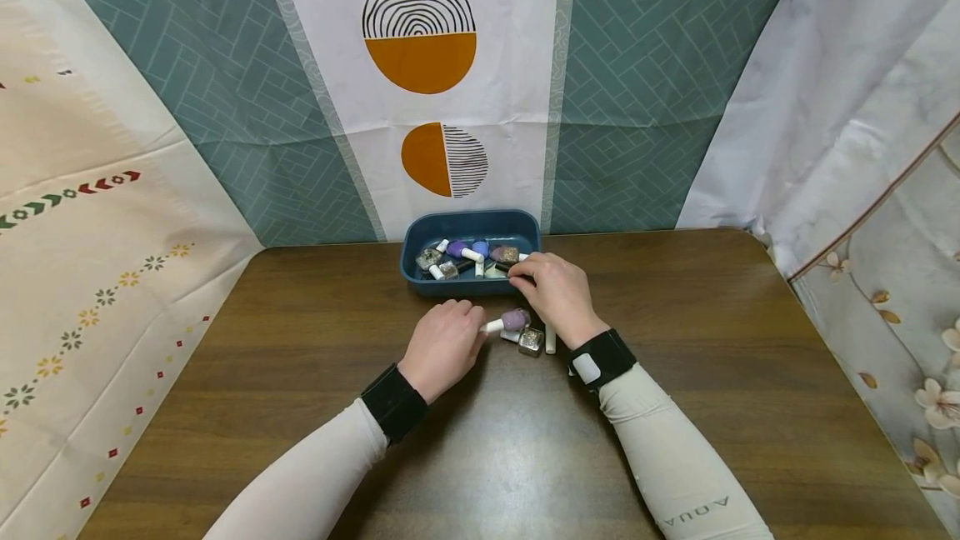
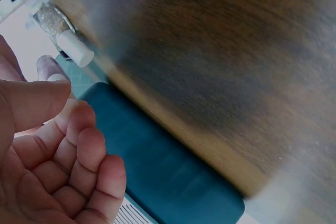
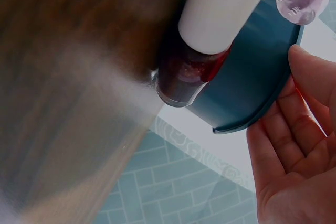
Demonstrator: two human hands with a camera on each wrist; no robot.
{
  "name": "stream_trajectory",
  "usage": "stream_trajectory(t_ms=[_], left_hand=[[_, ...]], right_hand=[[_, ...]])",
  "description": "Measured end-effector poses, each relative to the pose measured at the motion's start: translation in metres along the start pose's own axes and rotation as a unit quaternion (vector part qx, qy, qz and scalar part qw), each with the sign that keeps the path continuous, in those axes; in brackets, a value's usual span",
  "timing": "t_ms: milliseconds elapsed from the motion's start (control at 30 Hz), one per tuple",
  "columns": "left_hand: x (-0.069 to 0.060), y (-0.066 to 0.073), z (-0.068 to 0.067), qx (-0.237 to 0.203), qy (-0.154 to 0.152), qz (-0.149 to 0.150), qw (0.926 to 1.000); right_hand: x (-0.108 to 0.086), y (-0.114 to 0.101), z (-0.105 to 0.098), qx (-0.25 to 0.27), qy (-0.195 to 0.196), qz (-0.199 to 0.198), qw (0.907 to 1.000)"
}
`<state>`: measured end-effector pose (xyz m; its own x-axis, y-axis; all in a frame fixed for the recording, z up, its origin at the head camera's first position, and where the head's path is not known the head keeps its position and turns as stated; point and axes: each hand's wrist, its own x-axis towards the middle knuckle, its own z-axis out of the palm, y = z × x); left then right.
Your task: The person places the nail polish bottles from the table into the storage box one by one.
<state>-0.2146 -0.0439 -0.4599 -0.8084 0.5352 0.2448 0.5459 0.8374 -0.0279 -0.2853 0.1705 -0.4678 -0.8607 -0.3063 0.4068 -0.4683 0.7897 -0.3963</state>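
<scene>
My left hand [image 1: 444, 344] pinches a purple nail polish bottle [image 1: 516, 320] by its white cap, just in front of the blue bin. Beside that bottle lie a glittery nail polish bottle [image 1: 531, 342] and a white-capped one [image 1: 551, 340], whose dark red glass [image 3: 184, 74] shows in the right wrist view. My right hand [image 1: 558, 290] is at the bin's [image 1: 465, 285] front right rim. Its thumb touches the rim and its fingertips are hidden behind it, so whether they hold something is unclear. Several nail polish bottles [image 1: 480, 250] lie jumbled inside the bin.
The bin stands at the back edge of the brown wooden table [image 1: 322, 315], close against a hanging patterned cloth [image 1: 480, 148]. More cloths hang along the left and right sides.
</scene>
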Motion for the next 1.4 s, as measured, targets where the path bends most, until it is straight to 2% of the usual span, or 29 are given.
stream_trajectory(t_ms=[333,733,1067,1267,1400], left_hand=[[-0.003,-0.001,-0.006,-0.006,0.008,0.005,0.9999],[-0.007,-0.003,-0.016,-0.017,0.012,-0.005,0.9998],[-0.007,-0.008,-0.023,-0.023,0.036,0.002,0.9991],[-0.004,-0.009,-0.029,-0.033,0.039,-0.003,0.9987],[-0.003,-0.012,-0.030,-0.027,0.056,0.004,0.9980]], right_hand=[[0.000,0.001,0.001,0.002,0.007,-0.002,1.0000],[-0.001,0.000,0.000,0.002,0.001,-0.001,1.0000],[0.000,0.000,0.000,0.004,0.004,-0.006,1.0000],[0.000,0.000,0.000,0.003,0.005,-0.006,1.0000],[-0.001,0.002,0.000,0.006,0.011,-0.014,0.9998]])
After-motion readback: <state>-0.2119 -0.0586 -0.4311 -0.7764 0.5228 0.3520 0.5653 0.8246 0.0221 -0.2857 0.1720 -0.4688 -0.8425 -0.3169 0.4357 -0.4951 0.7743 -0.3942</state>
